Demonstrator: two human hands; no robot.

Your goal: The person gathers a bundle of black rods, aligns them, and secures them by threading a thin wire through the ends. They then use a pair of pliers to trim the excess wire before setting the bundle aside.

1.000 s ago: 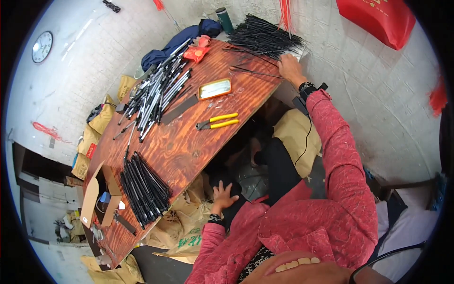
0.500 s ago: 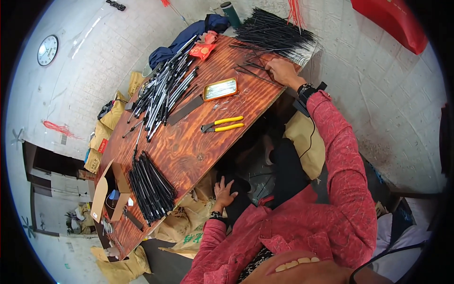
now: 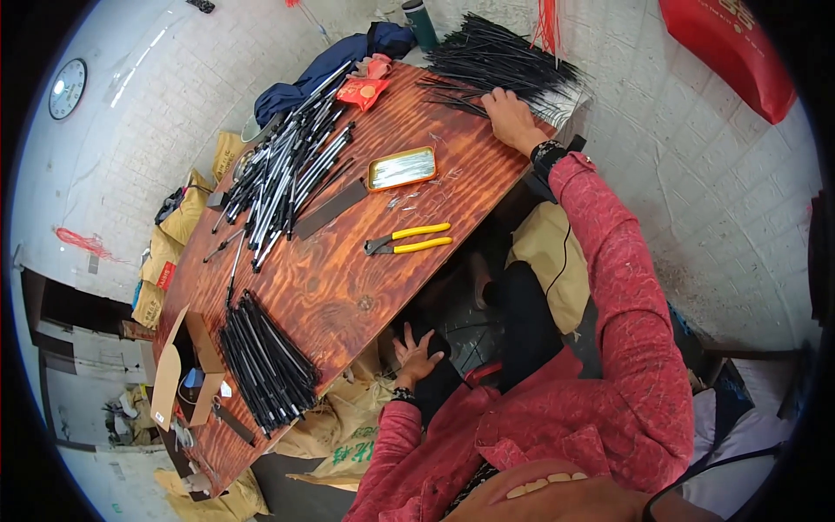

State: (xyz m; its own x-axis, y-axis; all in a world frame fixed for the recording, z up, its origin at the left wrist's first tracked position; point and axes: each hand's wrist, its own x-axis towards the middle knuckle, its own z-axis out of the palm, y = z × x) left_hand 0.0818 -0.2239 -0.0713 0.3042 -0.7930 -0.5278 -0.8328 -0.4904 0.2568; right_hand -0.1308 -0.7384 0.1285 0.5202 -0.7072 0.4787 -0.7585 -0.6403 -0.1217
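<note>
My right hand (image 3: 511, 120) reaches over the far right corner of the table, fingers bent and closed at the near edge of a heap of thin black rods (image 3: 496, 61). Several rod ends run under its fingers, which partly hide the contact. My left hand (image 3: 416, 355) lies on my dark-trousered knee below the table edge, fingers spread and holding nothing. Mid-table lie yellow-handled cutting pliers (image 3: 409, 238). Just beyond them is a shallow gold-rimmed tin (image 3: 402, 169) holding thin silvery pieces, with clear scraps beside it.
Black-and-silver rods (image 3: 287, 165) lie piled on the far left side beside a dark flat bar (image 3: 330, 209). A sheaf of black rods (image 3: 268, 361) sits near left, next to an open cardboard box (image 3: 204, 357). A red packet (image 3: 361, 92), dark blue cloth (image 3: 326, 65) and green flask (image 3: 420, 23) are at the back.
My right hand has moved slightly farther in toward the rod heap, and the loose rods by it now lie closer to the heap. My left hand stays on the knee. The view has shifted slightly.
</note>
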